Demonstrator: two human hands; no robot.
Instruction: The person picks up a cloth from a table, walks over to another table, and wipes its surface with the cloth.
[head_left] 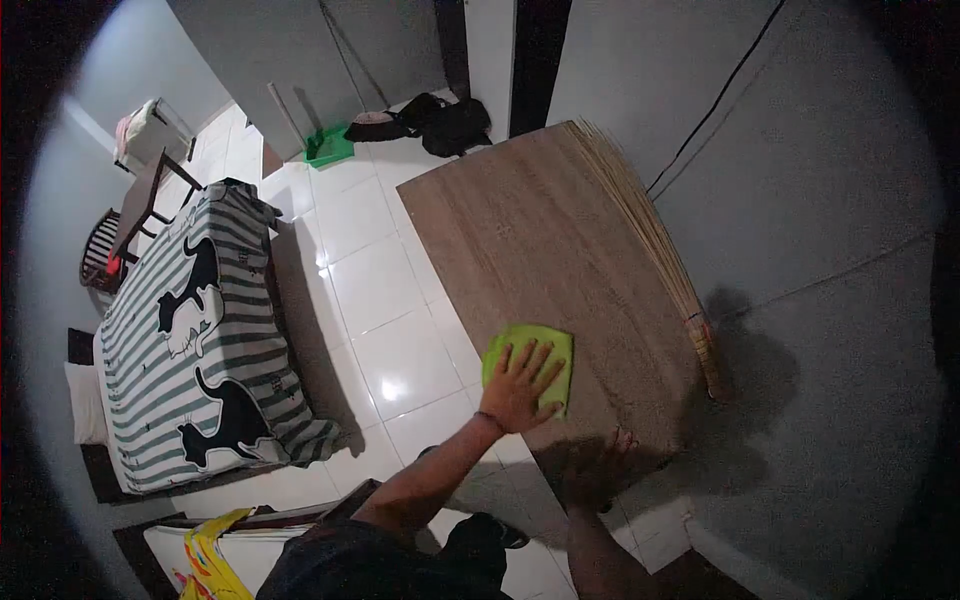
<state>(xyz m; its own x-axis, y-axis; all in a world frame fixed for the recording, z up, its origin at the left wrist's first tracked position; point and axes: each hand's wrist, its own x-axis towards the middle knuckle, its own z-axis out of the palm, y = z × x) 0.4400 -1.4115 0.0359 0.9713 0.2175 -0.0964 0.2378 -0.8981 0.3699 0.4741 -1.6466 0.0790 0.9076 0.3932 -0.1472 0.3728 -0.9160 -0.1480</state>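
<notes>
My left hand (pixel 520 385) lies flat on a folded lime-green cloth (pixel 558 358), its fingers spread over it and pointing up. The cloth rests on the left edge of a brown wood-grain board (pixel 530 240). To the right, my right hand (pixel 598 468) is in shadow near the board's lower corner, fingers stretched out, with no object visible in it. A stick broom (pixel 655 235) lies along the board's right edge, its bound handle end nearest me.
A bed with a striped cat-print cover (pixel 240 330) stands left across the tiled floor (pixel 385 290). A green dustpan (pixel 330 147) and dark bags (pixel 455 125) are beyond the board. A grey wall (pixel 800 230) rises at right; yellow fabric (pixel 205 550) lies lower left.
</notes>
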